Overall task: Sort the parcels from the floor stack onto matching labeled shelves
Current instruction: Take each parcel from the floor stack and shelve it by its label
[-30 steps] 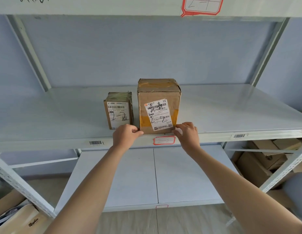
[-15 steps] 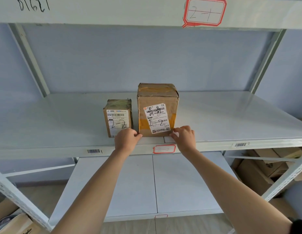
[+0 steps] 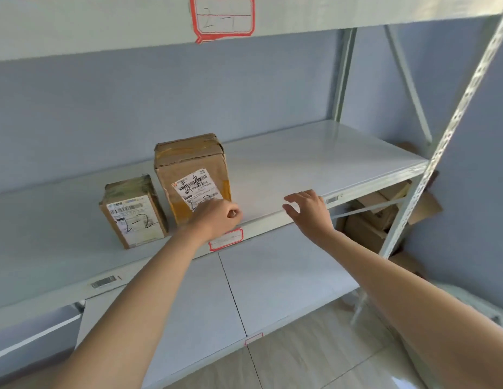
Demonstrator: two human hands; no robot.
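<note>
2 parcels stand on the middle shelf [image 3: 314,167], left of frame centre. The taller parcel [image 3: 188,167] is upright, label facing the camera; the smaller parcel [image 3: 132,211] sits just beside it on the left, marked "2-2".

Left hand [image 3: 216,216] is in front of the taller parcel's lower right corner, covering the bottom of its label. Fingers are curled in loosely, nothing held; whether the knuckles touch the box, cannot tell. Forearm runs up from the lower left of the frame.

Right hand [image 3: 309,211] hangs over the shelf's front edge, right of centre, well apart from both parcels. Fingers spread and relaxed, thumb out, nothing in it. Forearm comes in from the lower right.

A red-bordered tag [image 3: 226,240] on the shelf edge sits just below the left hand, writing too faint to read. The upper shelf tag [image 3: 223,16] at top centre reads roughly "2-1". Cardboard boxes [image 3: 376,217] show behind the right upright, partly hidden. Frame slightly blurred and tilted.
</note>
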